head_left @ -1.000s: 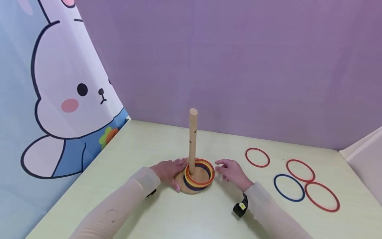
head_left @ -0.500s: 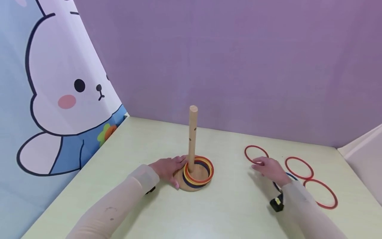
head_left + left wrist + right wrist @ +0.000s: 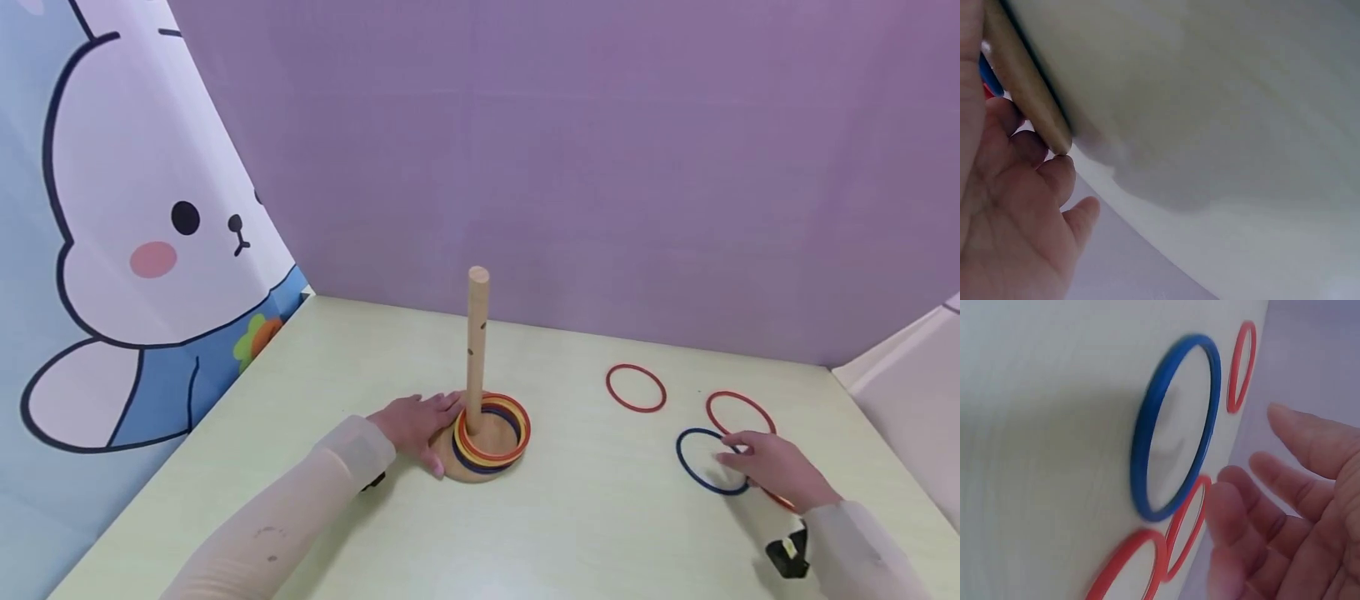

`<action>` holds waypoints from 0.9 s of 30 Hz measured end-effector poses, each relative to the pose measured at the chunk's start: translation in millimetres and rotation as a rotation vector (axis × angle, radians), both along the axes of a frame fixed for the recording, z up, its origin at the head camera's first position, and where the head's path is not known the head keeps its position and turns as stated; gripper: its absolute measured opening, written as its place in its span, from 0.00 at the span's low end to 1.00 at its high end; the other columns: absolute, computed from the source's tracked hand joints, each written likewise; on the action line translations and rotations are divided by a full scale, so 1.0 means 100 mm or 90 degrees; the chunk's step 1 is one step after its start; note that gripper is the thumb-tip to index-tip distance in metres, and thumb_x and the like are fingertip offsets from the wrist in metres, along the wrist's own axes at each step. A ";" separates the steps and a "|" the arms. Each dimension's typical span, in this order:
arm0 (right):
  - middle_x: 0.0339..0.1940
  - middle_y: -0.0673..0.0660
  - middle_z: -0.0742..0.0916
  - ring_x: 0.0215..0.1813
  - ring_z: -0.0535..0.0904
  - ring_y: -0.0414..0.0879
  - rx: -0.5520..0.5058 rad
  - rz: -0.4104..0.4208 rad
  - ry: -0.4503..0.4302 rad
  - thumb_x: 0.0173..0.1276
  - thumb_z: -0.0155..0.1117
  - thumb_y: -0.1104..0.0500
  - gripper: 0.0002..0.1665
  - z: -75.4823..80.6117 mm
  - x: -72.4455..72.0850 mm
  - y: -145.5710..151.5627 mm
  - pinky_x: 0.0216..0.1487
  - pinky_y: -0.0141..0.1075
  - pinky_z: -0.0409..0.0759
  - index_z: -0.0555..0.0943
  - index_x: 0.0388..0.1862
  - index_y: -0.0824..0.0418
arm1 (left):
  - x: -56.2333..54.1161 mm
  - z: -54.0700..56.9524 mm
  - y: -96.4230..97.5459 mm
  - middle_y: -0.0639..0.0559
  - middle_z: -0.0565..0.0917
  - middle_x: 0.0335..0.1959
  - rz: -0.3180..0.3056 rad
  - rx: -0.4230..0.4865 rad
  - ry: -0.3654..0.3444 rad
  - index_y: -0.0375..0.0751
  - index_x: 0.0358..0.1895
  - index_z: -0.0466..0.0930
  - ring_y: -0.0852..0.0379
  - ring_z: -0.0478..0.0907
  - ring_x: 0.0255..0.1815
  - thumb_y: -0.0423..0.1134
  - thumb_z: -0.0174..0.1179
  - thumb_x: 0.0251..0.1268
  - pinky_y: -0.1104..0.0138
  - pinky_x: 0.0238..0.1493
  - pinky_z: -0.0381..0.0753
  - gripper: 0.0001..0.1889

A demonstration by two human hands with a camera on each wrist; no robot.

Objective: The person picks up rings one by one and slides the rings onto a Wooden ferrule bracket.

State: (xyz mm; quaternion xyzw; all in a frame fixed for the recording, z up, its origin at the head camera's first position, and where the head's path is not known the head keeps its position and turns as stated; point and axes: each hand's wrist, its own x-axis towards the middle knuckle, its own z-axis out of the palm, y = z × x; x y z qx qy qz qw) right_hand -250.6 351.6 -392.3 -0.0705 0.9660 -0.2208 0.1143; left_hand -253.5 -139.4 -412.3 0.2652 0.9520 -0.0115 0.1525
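Observation:
A round wooden base (image 3: 471,477) with an upright wooden post (image 3: 477,350) stands mid-table. Stacked around the post, against the base, lie red, yellow and blue rings (image 3: 525,442). My left hand (image 3: 414,427) grips the left edge of the base, thumb toward the front and fingers toward the back. Over at the right, my right hand (image 3: 780,468) hovers above a blue ring (image 3: 679,457), fingers loosely bent and holding nothing. In the right wrist view, the blue ring (image 3: 1143,431) shows apart from the fingertips. The right hand hides most of a red ring (image 3: 782,502) in the head view.
Another red ring (image 3: 609,387) lies toward the back, left of the blue one. A further red ring (image 3: 735,393) lies behind the right hand. A purple backdrop (image 3: 645,167) rises at the table's far edge, and a rabbit-printed cloth (image 3: 112,250) at the left.
My right hand has moved right from beside the wooden base, past the left red ring, to above the blue ring. My left hand has stayed at the base. The view has shifted slightly.

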 end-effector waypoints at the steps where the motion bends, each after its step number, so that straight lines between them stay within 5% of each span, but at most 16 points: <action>1: 0.37 0.62 0.84 0.33 0.75 0.47 0.005 -0.001 0.003 0.65 0.65 0.51 0.29 -0.01 0.01 0.04 0.33 0.41 0.74 0.77 0.51 0.77 | 0.00 0.00 0.00 0.47 0.53 0.76 0.001 -0.008 0.002 0.41 0.75 0.52 0.48 0.54 0.74 0.63 0.70 0.45 0.51 0.69 0.58 0.56; 5: 0.24 0.54 0.79 0.27 0.72 0.47 -0.021 -0.010 -0.004 0.65 0.65 0.54 0.29 -0.08 0.04 0.14 0.30 0.37 0.69 0.75 0.51 0.78 | 0.02 0.01 0.00 0.48 0.53 0.76 0.006 -0.022 0.005 0.42 0.76 0.52 0.49 0.53 0.74 0.64 0.69 0.45 0.50 0.69 0.57 0.57; 9: 0.16 0.52 0.74 0.18 0.69 0.44 -0.108 -0.069 -0.083 0.65 0.63 0.59 0.30 -0.12 0.10 0.19 0.19 0.32 0.66 0.68 0.56 0.82 | 0.02 0.00 0.01 0.47 0.54 0.76 -0.001 -0.015 0.008 0.41 0.76 0.52 0.48 0.54 0.74 0.63 0.70 0.45 0.50 0.69 0.57 0.56; 27: 0.20 0.53 0.77 0.25 0.72 0.46 -0.175 -0.164 -0.167 0.68 0.59 0.60 0.30 -0.26 0.05 0.30 0.26 0.34 0.71 0.62 0.58 0.80 | 0.03 0.03 0.00 0.50 0.54 0.76 -0.012 -0.014 0.012 0.41 0.75 0.54 0.50 0.51 0.75 0.65 0.68 0.45 0.47 0.71 0.51 0.56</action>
